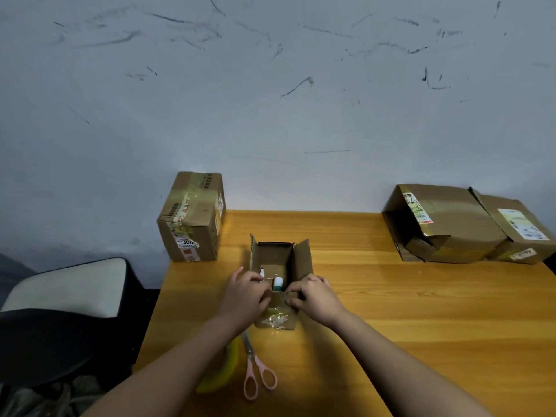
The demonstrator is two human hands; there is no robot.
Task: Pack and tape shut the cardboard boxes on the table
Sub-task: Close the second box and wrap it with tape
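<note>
A small open cardboard box (275,257) stands on the wooden table (391,311) just in front of me, its side flaps up. Inside it lie a white marker (262,273) and a white-and-green bottle (277,283). My left hand (245,296) grips the box's near left edge, fingers curled over the rim. At the near right edge, my right hand (313,296) pinches the near flap. Old clear tape clings to the box's front face.
Pink-handled scissors (255,371) and a yellow-green tape strip or tool (224,374) lie near me, partly under my left forearm. A taped box (192,218) stands at the table's back left corner. Two crumpled boxes (445,224) lie at back right. A chair (60,296) is left.
</note>
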